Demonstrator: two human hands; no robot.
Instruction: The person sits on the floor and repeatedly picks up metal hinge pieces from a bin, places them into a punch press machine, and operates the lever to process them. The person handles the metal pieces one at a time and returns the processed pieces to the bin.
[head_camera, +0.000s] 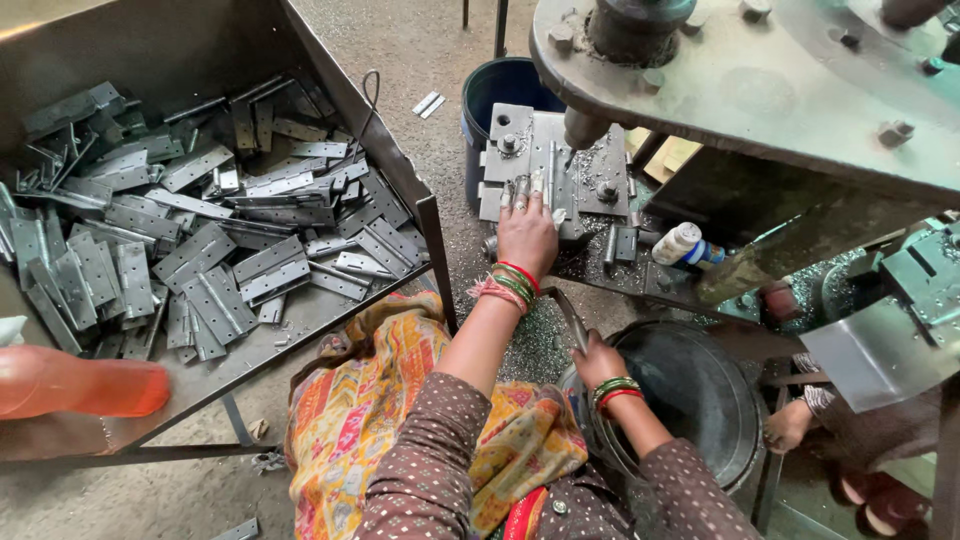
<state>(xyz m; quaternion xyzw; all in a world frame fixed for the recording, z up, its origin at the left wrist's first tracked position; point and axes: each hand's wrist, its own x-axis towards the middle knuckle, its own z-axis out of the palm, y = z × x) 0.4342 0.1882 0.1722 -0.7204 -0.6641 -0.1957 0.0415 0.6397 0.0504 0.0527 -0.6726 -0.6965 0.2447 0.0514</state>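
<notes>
Many grey hinges (200, 230) fill the metal tray (395, 150) at left. Left hand (527, 232) presses a hinge (548, 175) flat, fingers together, on the fixture plate's (520, 130) front edge beneath the spindle (585, 125); fingertips could be struck if it descends. Right hand (598, 362) is closed on a lever (568, 315), whose early pull would cause that.

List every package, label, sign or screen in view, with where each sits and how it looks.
Small bottle: lies on its side on the machine bed right of the left hand; white body, blue band near its base, print too small to make out.
Orange bottle: left edge of the view, beside the hinge tray; translucent, no label visible.
No signs or screens in view.
</notes>
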